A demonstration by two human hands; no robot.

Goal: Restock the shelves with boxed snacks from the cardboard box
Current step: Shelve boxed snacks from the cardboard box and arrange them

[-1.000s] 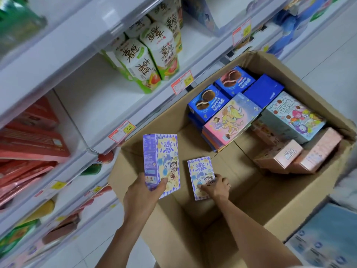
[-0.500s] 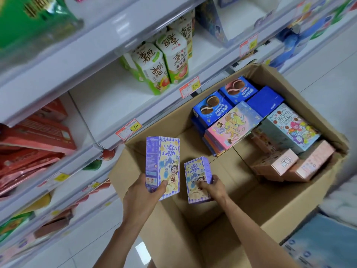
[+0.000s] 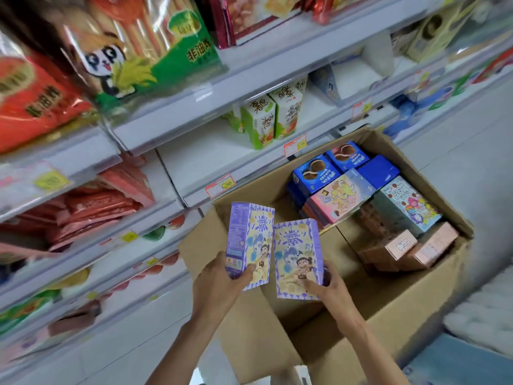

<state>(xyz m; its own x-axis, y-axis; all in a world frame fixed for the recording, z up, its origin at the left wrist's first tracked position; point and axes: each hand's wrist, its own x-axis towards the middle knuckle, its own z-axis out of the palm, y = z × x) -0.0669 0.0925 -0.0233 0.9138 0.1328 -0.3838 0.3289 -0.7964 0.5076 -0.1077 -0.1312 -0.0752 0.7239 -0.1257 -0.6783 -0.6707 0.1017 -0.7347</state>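
A: Centre of frame: our left grip (image 3: 219, 279) clasps one purple box (image 3: 249, 240), our right grip (image 3: 326, 287) clasps a second purple box (image 3: 297, 257), both above the cardboard box (image 3: 388, 309).
B: Risk, we judge: each is held low by its base; tilting toward the shelf (image 3: 211, 152) could slip one loose.

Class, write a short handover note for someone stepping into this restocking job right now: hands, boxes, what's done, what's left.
Left hand grips the first purple box, upright, over the cardboard box.
Right hand grips the second purple box beside it.
The carton's far end holds blue boxes, a pink cartoon box, a teal box and pale pink boxes.
Done: two boxes in hand, not yet shelved.
Left: shelve both, then the rest.
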